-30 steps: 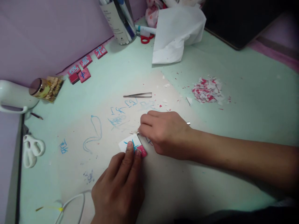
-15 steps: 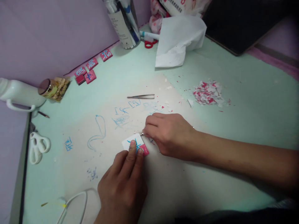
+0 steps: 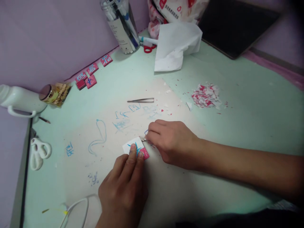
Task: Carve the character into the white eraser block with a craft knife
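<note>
A small white and pink block (image 3: pixel 128 147) with blue strokes lies on the pale paper sheet covering part of the table. Two fingertips of my left hand (image 3: pixel 124 185) press it down, the index and middle fingers on its top and the others curled. In a closed pinch, my right hand (image 3: pixel 169 141) grips a thin metal-tipped carving tool (image 3: pixel 143 139), mostly hidden by the fingers. Its tip meets the block's right edge, near the upper corner. Beyond the hands rest steel tweezers (image 3: pixel 141 100). Blue pen marks (image 3: pixel 123 123) show on the paper.
White and pink shavings (image 3: pixel 206 96) lie heaped at the right. Along the wall sit several pink tiles (image 3: pixel 90 81), a pen jar (image 3: pixel 123 34) and crumpled tissue (image 3: pixel 177 47). White-handled scissors (image 3: pixel 40 153), a white jug (image 3: pixel 20 99) and a cable (image 3: pixel 86 207) are at the left.
The view has shifted slightly. My right hand has drawn the tool tip a little away from the block's corner, baring more metal. My left hand keeps its hold on the block.
</note>
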`<state>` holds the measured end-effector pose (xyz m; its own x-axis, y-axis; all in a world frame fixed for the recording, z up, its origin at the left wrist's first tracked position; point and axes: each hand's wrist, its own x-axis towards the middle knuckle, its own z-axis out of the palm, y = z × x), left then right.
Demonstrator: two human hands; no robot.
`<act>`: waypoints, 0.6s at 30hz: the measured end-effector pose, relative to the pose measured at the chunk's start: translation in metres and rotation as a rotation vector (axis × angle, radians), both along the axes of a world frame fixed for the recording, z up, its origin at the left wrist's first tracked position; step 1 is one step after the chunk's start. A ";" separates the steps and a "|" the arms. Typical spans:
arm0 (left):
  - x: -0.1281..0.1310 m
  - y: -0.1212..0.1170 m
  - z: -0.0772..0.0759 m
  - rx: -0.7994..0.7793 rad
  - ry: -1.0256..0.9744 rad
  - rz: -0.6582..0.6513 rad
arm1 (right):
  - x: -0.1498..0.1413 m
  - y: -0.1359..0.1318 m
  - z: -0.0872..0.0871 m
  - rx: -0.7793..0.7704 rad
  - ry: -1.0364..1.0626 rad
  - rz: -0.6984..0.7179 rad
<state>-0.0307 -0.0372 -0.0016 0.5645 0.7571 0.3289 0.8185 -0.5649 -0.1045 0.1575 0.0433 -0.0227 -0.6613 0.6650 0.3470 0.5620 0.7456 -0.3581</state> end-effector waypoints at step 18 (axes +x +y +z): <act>0.000 0.001 0.001 0.012 0.011 -0.050 | -0.011 0.008 0.002 -0.021 -0.061 0.039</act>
<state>-0.0305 -0.0360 -0.0010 0.6049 0.7242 0.3311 0.7883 -0.6035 -0.1202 0.1465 0.0510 -0.0204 -0.7062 0.6454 0.2911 0.5544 0.7598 -0.3397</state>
